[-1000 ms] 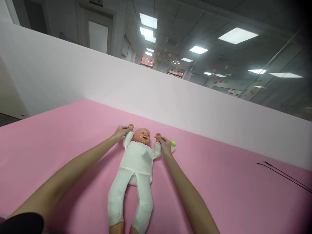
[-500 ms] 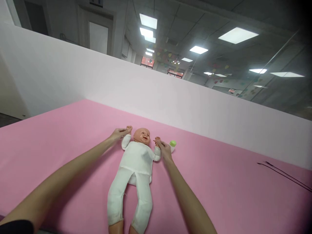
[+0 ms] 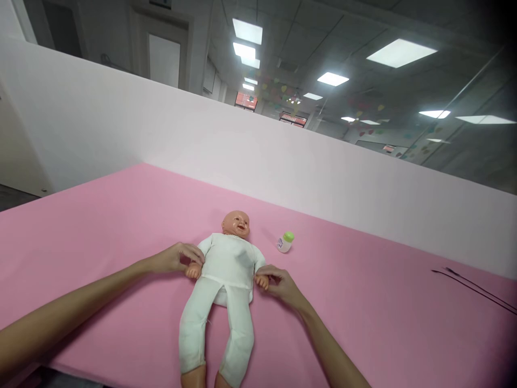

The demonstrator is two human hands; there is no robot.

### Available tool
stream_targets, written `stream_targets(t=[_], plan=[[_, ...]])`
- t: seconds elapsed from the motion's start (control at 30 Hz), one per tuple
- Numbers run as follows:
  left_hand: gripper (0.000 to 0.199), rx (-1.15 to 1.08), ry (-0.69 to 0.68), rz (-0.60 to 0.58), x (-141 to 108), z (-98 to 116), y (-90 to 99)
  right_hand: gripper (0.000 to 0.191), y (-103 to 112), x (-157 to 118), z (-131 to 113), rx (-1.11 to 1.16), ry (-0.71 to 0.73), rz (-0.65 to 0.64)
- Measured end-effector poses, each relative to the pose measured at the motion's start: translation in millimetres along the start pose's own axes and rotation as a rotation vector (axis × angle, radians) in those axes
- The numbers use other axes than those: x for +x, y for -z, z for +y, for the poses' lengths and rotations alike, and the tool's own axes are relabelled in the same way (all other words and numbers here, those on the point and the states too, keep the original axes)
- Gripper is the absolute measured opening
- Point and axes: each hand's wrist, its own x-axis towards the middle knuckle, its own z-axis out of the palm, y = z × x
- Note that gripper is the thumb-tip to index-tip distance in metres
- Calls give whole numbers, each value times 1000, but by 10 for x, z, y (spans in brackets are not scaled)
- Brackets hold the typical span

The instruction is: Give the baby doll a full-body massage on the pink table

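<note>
A baby doll (image 3: 228, 264) in a white cloth suit lies on its back on a pink mat (image 3: 113, 226), its vinyl head at the far end and its legs towards me. My left hand (image 3: 175, 257) grips the doll's arm near its small vinyl hand, beside the waist. On the other side, my right hand (image 3: 280, 284) pinches the doll's other hand (image 3: 262, 282) close to the hip. A small baby bottle (image 3: 285, 242) with a green cap stands apart from both hands, just beyond the doll's shoulder.
A thin black cable (image 3: 472, 288) lies on the mat at the right. A low white partition (image 3: 202, 129) runs along the mat's far edge. Beyond it are a door, glass panels, ceiling lights and hanging coloured decorations.
Both hands have drawn the doll's arms down from beside its head to its sides. The bottle, partly hidden by my right hand before, now shows in full.
</note>
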Motion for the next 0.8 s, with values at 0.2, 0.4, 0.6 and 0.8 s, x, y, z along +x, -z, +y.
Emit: stream_targets(t=[0.2, 0.4, 0.6, 0.8], plan=[[34, -213, 215, 487, 712, 72, 132, 57, 119, 797, -133, 184, -67, 496], [39, -262, 592, 744, 1351, -353, 260, 36, 66, 1340, 145, 124, -249, 609], [40, -264, 694, 763, 1372, -594, 277, 33, -33, 1318, 329, 119, -329, 625], [51, -346, 371, 623, 942, -301, 329, 54, 94, 929, 8, 195, -155, 482]])
